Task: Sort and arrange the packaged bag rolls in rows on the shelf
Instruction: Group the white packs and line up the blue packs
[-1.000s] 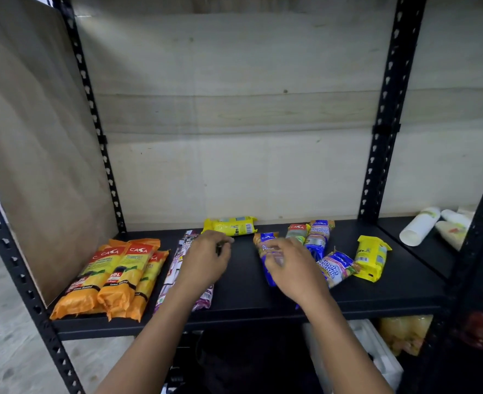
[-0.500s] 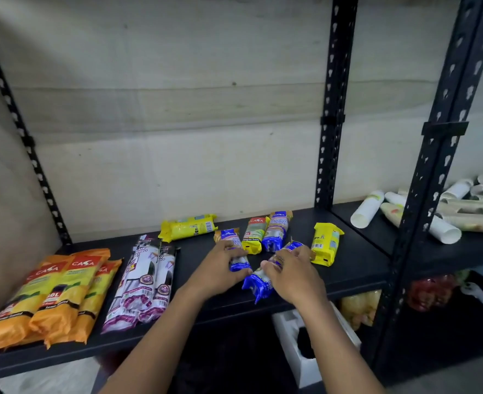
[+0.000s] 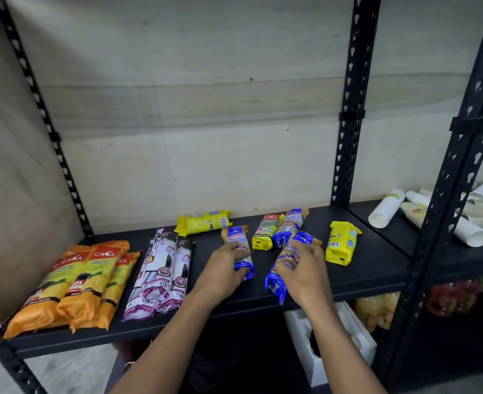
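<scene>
Left hand (image 3: 225,271) grips one blue bag roll (image 3: 238,251) on the shelf (image 3: 376,268); right hand (image 3: 303,273) grips another (image 3: 287,268) just beside; hands apart.

The place is likely a storeroom or the back of a small shop, not a home. The shelf (image 3: 376,268) is carried by black slotted steel uprights (image 3: 351,109), the kind that is used for stock, and a second bay is joined at the right. The same branded goods are kept in several copies: orange packs (image 3: 75,282), white and purple packs (image 3: 163,274), yellow packs (image 3: 203,223) and blue rolls (image 3: 290,226) (all sealed, some with barcodes). Sleeves of paper cups (image 3: 385,209) are laid in the next bay. The wall (image 3: 206,109) behind is made of bare boards, and the floor (image 3: 64,373) is plain and grey.
</scene>
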Available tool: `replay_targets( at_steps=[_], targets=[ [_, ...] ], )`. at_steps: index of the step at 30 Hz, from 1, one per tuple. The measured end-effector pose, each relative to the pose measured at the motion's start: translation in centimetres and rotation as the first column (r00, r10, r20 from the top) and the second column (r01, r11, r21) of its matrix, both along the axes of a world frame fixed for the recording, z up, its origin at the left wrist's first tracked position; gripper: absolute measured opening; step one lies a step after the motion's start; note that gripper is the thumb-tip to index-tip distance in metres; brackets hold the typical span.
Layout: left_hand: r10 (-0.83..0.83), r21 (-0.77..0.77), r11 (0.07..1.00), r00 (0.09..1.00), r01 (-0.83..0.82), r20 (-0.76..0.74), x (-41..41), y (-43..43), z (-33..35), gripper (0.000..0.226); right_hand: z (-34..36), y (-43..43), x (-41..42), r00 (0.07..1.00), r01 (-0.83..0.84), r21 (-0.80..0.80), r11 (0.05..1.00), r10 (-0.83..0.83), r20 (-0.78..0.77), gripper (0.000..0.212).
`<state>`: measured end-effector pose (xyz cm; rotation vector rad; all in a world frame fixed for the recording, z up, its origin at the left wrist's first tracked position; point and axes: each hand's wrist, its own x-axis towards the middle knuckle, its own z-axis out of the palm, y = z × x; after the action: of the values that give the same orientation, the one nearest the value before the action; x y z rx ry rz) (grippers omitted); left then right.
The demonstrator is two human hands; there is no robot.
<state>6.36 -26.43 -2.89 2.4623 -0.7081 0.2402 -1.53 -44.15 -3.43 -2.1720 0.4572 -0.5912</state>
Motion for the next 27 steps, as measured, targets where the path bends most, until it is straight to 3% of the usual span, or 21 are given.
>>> replay_targets(
  at_steps=[5,9,17,27],
  targets=[
    [0.061,-0.019,0.998,0.998,-0.061,0.015,-1.0,2.8,-0.4,0.041,0.5,1.2,-0.7,0.984,0.022,-0.007,1.0,-0.02,0.175,0.044],
    [0.101,-0.036,0.994,0.995,-0.101,0.012,-1.7,4.6,-0.3,0.041,1.9,2.6,0.0,0.958,-0.078,-0.023,0.997,0.082,0.276,0.041],
    [0.113,-0.006,0.994,0.994,-0.113,-0.007,-2.9,6.4,0.2,0.042,1.8,5.8,3.4,0.932,-0.342,-0.104,0.934,0.351,0.088,0.042],
    [0.115,-0.019,0.993,0.993,-0.115,-0.026,-3.3,6.7,0.2,0.044,0.4,6.9,4.9,0.938,-0.343,-0.055,0.938,0.345,0.031,0.038]
  ],
)
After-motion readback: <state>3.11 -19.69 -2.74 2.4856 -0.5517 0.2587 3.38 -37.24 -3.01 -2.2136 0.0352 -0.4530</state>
